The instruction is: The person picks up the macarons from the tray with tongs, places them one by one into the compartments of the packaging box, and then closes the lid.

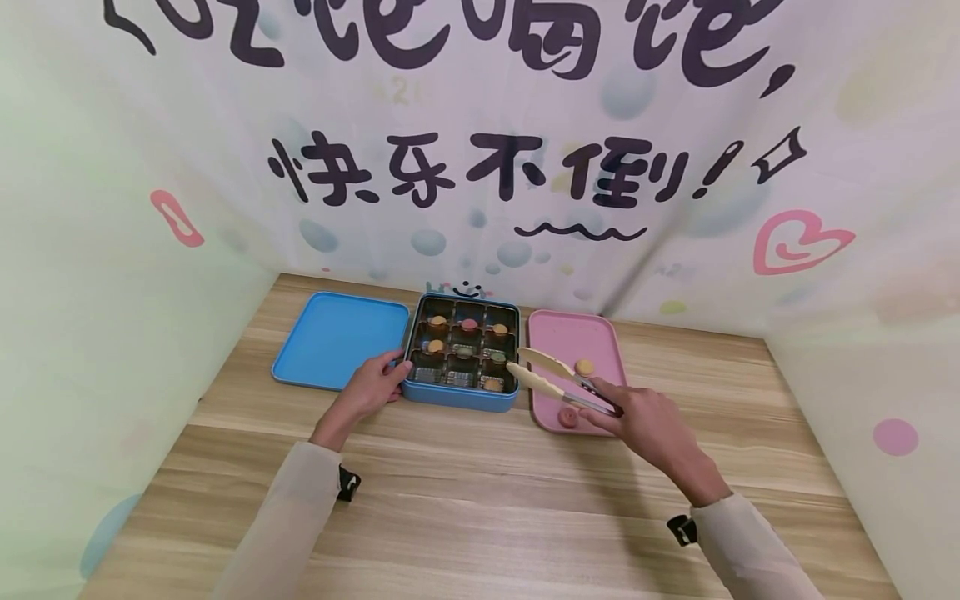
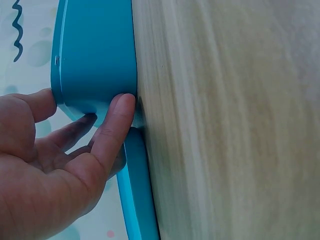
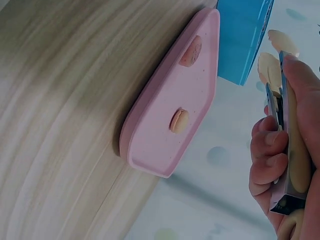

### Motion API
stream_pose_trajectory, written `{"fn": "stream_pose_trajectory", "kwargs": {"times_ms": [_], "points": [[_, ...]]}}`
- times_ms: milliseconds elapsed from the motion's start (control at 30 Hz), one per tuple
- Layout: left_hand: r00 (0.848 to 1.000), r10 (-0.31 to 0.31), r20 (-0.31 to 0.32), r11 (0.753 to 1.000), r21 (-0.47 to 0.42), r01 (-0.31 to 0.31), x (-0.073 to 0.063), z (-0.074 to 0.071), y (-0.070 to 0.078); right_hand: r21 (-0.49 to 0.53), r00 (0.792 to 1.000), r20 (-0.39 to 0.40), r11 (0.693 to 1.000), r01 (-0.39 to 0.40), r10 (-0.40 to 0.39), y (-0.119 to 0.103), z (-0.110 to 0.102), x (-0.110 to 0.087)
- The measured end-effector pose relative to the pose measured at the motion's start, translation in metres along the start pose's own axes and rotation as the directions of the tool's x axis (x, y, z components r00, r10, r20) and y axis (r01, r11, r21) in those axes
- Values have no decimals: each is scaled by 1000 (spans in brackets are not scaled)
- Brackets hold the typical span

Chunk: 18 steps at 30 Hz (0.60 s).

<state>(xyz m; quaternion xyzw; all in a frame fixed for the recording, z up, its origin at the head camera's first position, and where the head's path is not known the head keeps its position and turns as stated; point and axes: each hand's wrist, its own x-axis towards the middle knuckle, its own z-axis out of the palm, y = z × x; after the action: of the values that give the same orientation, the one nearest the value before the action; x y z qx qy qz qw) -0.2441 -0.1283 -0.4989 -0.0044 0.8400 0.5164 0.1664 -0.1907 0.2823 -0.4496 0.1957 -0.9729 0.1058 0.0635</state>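
A blue box [image 1: 459, 398] with a clear divided insert stands at the back of the table. Several macarons sit in its compartments, among them a red macaron [image 1: 469, 325] and, front right, an orange macaron [image 1: 492, 384]. My left hand [image 1: 372, 383] holds the box's front left corner, thumb at the rim and fingers low on the side [image 2: 100, 60]. In my right hand [image 1: 651, 421] are tongs [image 3: 287, 115] with cream tips. Those tips hover apart by the box's right edge; I see nothing between them.
The pink tray [image 1: 613, 350] right of the box bears a yellow macaron [image 1: 584, 367] and a red-pink macaron [image 1: 567, 417]. Left of the box lies a blue lid [image 1: 341, 337]. A printed cloth [image 1: 450, 108] hangs right behind them.
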Motion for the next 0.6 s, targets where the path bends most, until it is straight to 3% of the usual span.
{"fn": "stream_pose_trajectory", "kwargs": {"times_ms": [367,600], "points": [[1000,-10,2,1000,-6,10,-1,1,0,9,1000,-30,1000,7,-7,14,1,-6],[1000,0,6,1000,-14,0,-2,0,2,-6,999,-20,999,-35,35,25,2,-10]]}}
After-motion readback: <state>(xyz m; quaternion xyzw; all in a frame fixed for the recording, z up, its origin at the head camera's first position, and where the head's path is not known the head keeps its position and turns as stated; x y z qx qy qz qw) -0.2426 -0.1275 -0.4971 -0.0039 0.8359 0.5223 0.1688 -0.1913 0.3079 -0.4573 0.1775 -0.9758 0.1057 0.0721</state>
